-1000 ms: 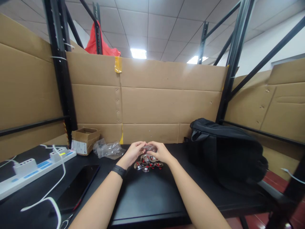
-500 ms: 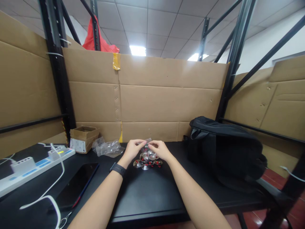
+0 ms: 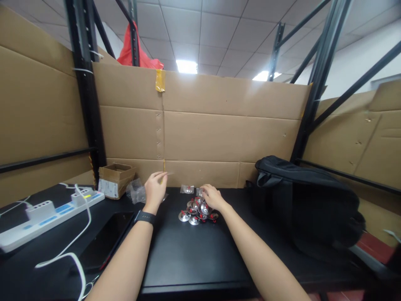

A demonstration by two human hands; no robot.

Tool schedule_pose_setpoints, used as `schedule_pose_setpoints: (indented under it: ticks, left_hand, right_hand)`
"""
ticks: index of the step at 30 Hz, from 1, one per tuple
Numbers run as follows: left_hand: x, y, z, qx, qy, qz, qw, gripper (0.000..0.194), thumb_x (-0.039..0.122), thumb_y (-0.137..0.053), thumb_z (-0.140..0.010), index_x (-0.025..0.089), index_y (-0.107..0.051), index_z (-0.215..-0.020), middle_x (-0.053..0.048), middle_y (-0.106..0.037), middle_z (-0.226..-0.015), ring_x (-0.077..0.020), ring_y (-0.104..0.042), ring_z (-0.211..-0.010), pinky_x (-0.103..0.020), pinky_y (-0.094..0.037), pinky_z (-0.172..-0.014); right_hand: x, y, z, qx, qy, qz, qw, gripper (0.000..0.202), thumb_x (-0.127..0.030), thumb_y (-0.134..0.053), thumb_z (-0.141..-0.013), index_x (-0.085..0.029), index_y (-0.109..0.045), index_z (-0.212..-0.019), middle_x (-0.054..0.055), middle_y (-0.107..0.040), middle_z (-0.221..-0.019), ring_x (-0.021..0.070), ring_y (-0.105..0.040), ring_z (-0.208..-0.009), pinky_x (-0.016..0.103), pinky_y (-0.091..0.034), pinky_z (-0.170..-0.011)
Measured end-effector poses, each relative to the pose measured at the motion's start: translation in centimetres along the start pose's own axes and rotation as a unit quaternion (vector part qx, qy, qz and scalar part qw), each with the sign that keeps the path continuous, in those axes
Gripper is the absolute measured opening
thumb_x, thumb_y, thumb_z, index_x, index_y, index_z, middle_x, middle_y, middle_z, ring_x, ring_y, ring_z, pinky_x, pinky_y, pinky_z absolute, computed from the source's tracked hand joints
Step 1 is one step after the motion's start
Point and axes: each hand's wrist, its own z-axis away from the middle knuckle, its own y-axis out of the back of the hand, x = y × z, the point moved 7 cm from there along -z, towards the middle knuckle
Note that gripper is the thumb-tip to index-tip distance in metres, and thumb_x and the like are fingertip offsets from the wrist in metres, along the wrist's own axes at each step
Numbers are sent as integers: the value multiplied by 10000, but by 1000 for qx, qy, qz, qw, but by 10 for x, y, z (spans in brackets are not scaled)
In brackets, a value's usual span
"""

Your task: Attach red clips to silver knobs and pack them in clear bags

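Note:
Several shiny metal discs with red parts (image 3: 194,211) lie heaped on the black table (image 3: 191,259). Behind them rests a small clear packet (image 3: 187,189) with a disc inside. My left hand (image 3: 155,190), a dark band on its wrist, is raised left of the heap, pinching a thin clear piece, perhaps a small plastic bag. At the back right of the heap is my right hand (image 3: 212,196), fingers bent down at another clear packet (image 3: 199,192); its fingertips are partly hidden, so its hold on it is unclear.
A small open cardboard box (image 3: 116,179) and crumpled clear plastic (image 3: 136,191) sit at the back left. Nearer are a white power strip (image 3: 50,217) with cables and a black phone (image 3: 108,240). A black backpack (image 3: 307,200) stands on the right, with cardboard walls around.
My hands were together above the heap and have parted. The left has moved left with a thin clear piece; the right stays by the heap. Packets behind the heap now show.

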Motion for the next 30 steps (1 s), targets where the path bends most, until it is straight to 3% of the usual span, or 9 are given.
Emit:
schedule_pose_setpoints:
  ticks: [4, 8, 12, 17, 19, 21, 23, 25, 30]
  left_hand:
    - [-45, -1, 4, -86, 85, -192, 974, 303, 266, -548, -819, 215, -756, -1032, -113, -663, -1230, -291, -620, -1113, -421, -438, -990]
    - [-63, -15, 26, -183, 169, -310, 917, 332, 356, -626, -753, 208, -737, -1028, -184, -584, -1316, -442, -504, -1217, -591, -375, -950]
    - [-41, -19, 28, -162, 125, -337, 919, 462, 338, -664, -730, 187, -658, -1166, -221, -460, -1423, -443, -349, -1333, -620, -328, -991]
    - [-6, -20, 16, -83, 40, -238, 967, 367, 240, -579, -809, 238, -631, -1171, -145, -506, -1372, -360, -429, -1276, -552, -377, -995]
    - [3, -31, 16, -112, 12, -147, 983, 308, 232, -551, -842, 238, -643, -1135, -116, -578, -1281, -312, -512, -1203, -499, -413, -997]
    - [14, -48, 22, -187, -15, -22, 982, 373, 259, -559, -863, 229, -599, -1233, -109, -603, -1261, -252, -606, -1076, -435, -468, -968]
    - [31, -62, 33, -265, -50, 99, 958, 575, 288, -617, -845, 235, -474, -1399, -123, -557, -1355, -214, -648, -1006, -382, -514, -921]
    - [50, -67, 43, -305, -99, 166, 933, 685, 272, -672, -811, 269, -430, -1452, -116, -507, -1424, -221, -630, -1087, -366, -515, -940]
    - [75, -63, 46, -299, -151, 167, 927, 311, 250, -654, -843, 290, -729, -1143, -69, -629, -1275, -235, -588, -1185, -373, -445, -1051]
  right_hand:
    - [26, -19, -16, -88, -57, 81, 991, 487, -381, -523, -908, -317, -509, -1390, 90, -405, -1533, 334, -391, -1365, 523, -350, -1018]
    - [36, -25, -32, -119, -53, 79, 988, 382, -377, -555, -892, -318, -630, -1261, 90, -594, -1357, 318, -531, -1235, 465, -399, -964]
    - [36, -19, -46, -94, -36, 64, 993, 324, -218, -702, -766, -249, -707, -1088, 90, -699, -1129, 271, -617, -1085, 356, -433, -907]
    - [35, -5, -57, -33, -32, 22, 999, 428, -117, -752, -676, -195, -682, -1092, 66, -722, -1022, 209, -655, -946, 287, -469, -842]
    - [28, 1, -59, -4, -25, -34, 999, 389, -135, -753, -681, -184, -690, -1061, 47, -730, -942, 192, -663, -876, 285, -490, -814]
    - [15, 8, -57, 20, -4, -148, 989, 364, -185, -766, -683, -177, -700, -1041, 46, -732, -922, 186, -665, -835, 284, -516, -769]
    - [-2, 12, -51, 13, 13, -279, 960, 401, -277, -784, -689, -169, -694, -1065, 70, -728, -965, 182, -664, -772, 276, -536, -662]
    - [-20, 12, -40, -31, 12, -370, 929, 442, -386, -769, -726, -169, -675, -1100, 78, -718, -965, 148, -632, -621, 262, -517, -529]
    - [-40, 19, -6, -61, -11, -441, 895, 438, -476, -740, -777, -198, -653, -1105, -15, -632, -652, 89, -511, -438, 204, -419, -410]
